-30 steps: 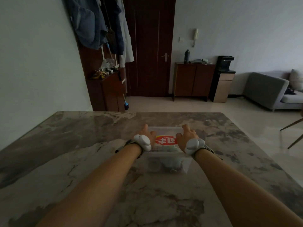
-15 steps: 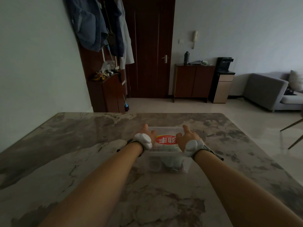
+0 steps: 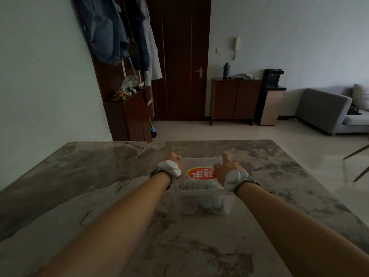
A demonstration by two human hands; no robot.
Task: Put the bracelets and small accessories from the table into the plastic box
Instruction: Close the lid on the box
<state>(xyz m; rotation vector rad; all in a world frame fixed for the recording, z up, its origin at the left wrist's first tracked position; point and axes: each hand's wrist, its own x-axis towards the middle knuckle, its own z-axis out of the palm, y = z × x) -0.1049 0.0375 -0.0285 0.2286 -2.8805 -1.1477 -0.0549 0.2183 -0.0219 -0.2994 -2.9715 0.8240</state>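
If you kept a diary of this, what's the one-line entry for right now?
stage: closing | plastic box: lid on, accessories inside | left hand: on left edge | right hand: on right edge | table: marble

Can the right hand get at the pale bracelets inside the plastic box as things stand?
Probably not directly. The lid with the red label appears to lie over the plastic box, covering the pale bracelets. The right hand rests at the lid's right edge and would likely have to lift it first.

My forearms are bare, no sleeves. Each wrist carries a rounded white device: the left wrist device (image 3: 169,168) and right wrist device (image 3: 235,179), both on dark straps.
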